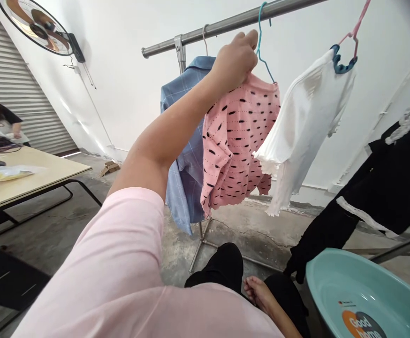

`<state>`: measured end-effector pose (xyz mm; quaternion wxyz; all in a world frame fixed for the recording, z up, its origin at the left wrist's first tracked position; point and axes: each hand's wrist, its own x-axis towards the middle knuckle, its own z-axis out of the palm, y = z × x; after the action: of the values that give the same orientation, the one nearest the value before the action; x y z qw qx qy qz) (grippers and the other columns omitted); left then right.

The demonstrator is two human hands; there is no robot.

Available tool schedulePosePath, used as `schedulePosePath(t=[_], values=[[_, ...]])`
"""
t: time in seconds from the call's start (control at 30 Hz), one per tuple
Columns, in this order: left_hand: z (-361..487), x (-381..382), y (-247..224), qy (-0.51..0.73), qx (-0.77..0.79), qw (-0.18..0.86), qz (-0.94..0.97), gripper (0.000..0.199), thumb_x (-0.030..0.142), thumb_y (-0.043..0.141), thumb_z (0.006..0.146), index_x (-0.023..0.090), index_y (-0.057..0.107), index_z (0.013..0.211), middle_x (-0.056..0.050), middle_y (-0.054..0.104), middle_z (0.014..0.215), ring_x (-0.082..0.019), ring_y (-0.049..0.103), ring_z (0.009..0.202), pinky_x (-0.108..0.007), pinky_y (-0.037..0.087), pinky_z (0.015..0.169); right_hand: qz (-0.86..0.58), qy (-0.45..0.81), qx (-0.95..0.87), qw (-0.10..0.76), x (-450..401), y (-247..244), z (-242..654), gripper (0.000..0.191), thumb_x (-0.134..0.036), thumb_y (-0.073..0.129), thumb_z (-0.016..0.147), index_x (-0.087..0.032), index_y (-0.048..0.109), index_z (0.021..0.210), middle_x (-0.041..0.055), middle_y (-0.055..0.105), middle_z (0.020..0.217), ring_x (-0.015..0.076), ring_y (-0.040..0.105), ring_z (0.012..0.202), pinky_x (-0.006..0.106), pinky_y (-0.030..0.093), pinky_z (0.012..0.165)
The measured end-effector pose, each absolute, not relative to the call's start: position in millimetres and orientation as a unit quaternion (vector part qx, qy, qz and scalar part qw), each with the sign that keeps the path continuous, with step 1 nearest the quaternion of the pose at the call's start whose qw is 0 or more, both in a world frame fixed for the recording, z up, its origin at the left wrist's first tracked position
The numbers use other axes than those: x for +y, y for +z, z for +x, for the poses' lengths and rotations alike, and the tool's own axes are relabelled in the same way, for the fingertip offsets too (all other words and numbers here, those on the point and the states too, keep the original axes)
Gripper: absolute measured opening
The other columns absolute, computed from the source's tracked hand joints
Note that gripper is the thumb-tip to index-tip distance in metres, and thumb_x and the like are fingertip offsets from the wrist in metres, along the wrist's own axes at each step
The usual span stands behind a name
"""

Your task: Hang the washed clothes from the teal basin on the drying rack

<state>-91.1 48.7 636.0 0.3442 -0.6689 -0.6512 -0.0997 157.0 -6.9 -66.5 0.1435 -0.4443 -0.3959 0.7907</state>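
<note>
Raised to the rail, my left hand (237, 60) is closed round the neck of a teal hanger (260, 35), whose hook is on the rail. From this hanger hangs a pink top with black dashes (242, 141); my fingers hide part of its collar. A blue checked jacket (187, 105) hangs just behind my forearm. To the right, a white top (305, 112) with a blue ruffled collar hangs on a pink hanger (355, 35). Low near my lap, my right hand (257, 292) has its fingers curled with nothing visible in them.
The metal rail (226, 24) crosses the top. Black clothing (398, 173) hangs at the right, above a teal basin (384, 291). A wooden table (60, 169) stands at the left, with a person (1, 122) behind it. A fan (38, 28) is on the wall.
</note>
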Motion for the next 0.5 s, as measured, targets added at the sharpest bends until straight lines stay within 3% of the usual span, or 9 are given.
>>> schedulePosePath(t=[0.07,0.1,0.2,0.27,0.37,0.5], values=[[-100.5,50.3,639.5,-0.147,-0.649,0.332,-0.668,0.066,0.026,0.000,0.095,0.007,0.055,0.124,-0.006,0.031,0.134,-0.033,0.025,0.134,-0.046,0.025,0.092,-0.446,0.790,-0.395,0.141,-6.9,-65.6,155.8,0.037,-0.047,0.072,0.052,-0.018,0.056,0.069,-0.0019,0.052,0.055,0.0029,0.038,0.044,0.015,0.024,0.042],[-105.1,52.4,640.5,-0.179,-0.652,0.327,-0.661,0.063,0.026,0.000,0.095,0.006,0.052,0.125,-0.007,0.033,0.132,-0.030,0.028,0.130,-0.045,0.024,0.091,-0.448,0.790,-0.395,0.139,-7.1,-65.0,154.8,0.036,-0.046,0.071,0.053,-0.018,0.056,0.069,-0.0019,0.053,0.055,0.0030,0.038,0.044,0.015,0.023,0.042],[-117.5,59.3,640.0,-0.290,-0.644,0.306,-0.638,0.037,0.021,0.021,0.100,0.004,0.049,0.118,-0.011,0.043,0.121,-0.017,0.033,0.112,-0.041,0.023,0.092,-0.450,0.789,-0.395,0.135,-7.8,-62.4,151.5,0.033,-0.045,0.069,0.054,-0.018,0.056,0.069,-0.0015,0.052,0.054,0.0034,0.038,0.043,0.015,0.021,0.042],[-124.5,62.7,638.5,-0.345,-0.633,0.284,-0.633,0.024,0.017,0.030,0.100,0.006,0.048,0.112,-0.010,0.048,0.112,-0.015,0.032,0.106,-0.040,0.022,0.096,-0.452,0.788,-0.396,0.132,-7.9,-60.2,150.4,0.032,-0.045,0.068,0.053,-0.018,0.056,0.067,-0.0011,0.052,0.054,0.0036,0.037,0.042,0.016,0.021,0.042],[-134.2,65.2,638.9,-0.386,-0.619,0.257,-0.634,0.023,0.017,0.032,0.097,0.004,0.047,0.106,-0.006,0.050,0.102,-0.015,0.038,0.108,-0.042,0.025,0.098,-0.457,0.786,-0.397,0.127,-6.9,-56.4,150.8,0.030,-0.044,0.066,0.053,-0.018,0.057,0.065,-0.0002,0.053,0.055,0.0038,0.037,0.042,0.016,0.020,0.041],[-139.4,59.5,641.3,-0.454,-0.598,0.072,-0.656,0.030,0.022,0.024,0.094,0.005,0.047,0.086,-0.001,0.054,0.088,-0.013,0.052,0.109,-0.040,0.034,0.095,-0.463,0.783,-0.399,0.118,-5.4,-52.5,151.6,0.026,-0.043,0.063,0.055,-0.019,0.057,0.064,0.0013,0.053,0.057,0.0045,0.037,0.043,0.016,0.021,0.042]])
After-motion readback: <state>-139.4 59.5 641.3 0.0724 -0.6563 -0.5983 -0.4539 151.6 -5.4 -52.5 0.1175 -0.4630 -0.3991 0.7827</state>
